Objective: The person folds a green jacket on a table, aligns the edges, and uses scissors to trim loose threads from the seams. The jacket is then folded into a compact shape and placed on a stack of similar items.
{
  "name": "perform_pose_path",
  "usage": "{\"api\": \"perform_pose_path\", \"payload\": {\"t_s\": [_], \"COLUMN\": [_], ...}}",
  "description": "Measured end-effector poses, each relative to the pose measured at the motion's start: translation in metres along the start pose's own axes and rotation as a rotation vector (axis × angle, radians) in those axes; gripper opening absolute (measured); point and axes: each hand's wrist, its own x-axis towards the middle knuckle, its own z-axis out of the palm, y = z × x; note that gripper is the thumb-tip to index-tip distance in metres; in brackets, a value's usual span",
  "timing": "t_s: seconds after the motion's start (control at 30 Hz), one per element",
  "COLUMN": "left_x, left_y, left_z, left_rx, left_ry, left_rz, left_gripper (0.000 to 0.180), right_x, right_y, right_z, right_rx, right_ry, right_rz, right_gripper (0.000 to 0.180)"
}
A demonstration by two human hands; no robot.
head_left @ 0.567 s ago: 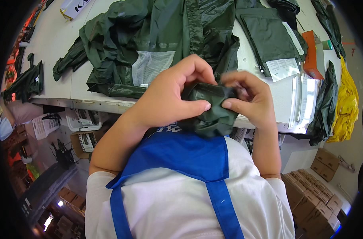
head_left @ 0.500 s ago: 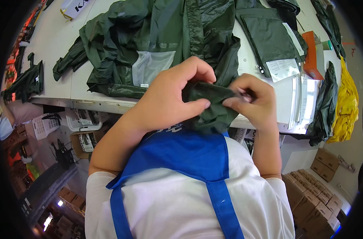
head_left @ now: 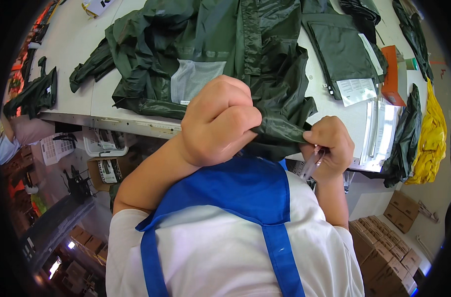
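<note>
Since the earlier frame the two hands had drawn apart, and the dark green bundle that had sat bunched between them was now stretched into a band across the middle of the frame. Her or his left hand [head_left: 218, 123] was curled into a tight fist at centre, fingers pressed together around one end of the folded green fabric [head_left: 280, 132], knuckles up. At centre right, the right hand [head_left: 329, 146] pinched the other end of that fabric between thumb and fingers, and also gripped a clear plastic strip [head_left: 312, 163] that hung below the palm. The fabric was held up in front of the person's chest, above a blue apron [head_left: 235, 190] worn over a white shirt. Beyond the hands, in the upper half of the frame, a green rain jacket [head_left: 210, 44] with a grey mesh lining lay spread open on the white surface [head_left: 82, 59]. A packed green garment [head_left: 342, 49] lay at upper right, with a yellow garment [head_left: 431, 133] hanging at the right edge.
</note>
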Motion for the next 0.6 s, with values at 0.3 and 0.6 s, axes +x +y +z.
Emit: {"api": "perform_pose_path", "payload": {"t_s": [0.3,0.6], "left_x": [-0.007,-0.011], "left_y": [-0.005,-0.003], "left_z": [0.002,0.002], "left_rx": [-0.029,-0.041], "left_ry": [-0.07,-0.019], "left_rz": [0.088,0.03], "left_gripper": [0.035,0.033], "right_x": [0.021,0.017], "right_y": [-0.005,-0.018], "right_z": [-0.022,-0.017], "right_rx": [0.286,0.233], "right_ry": [-0.204,-0.272], "right_rz": [0.397,0.523], "right_gripper": [0.064,0.027]}}
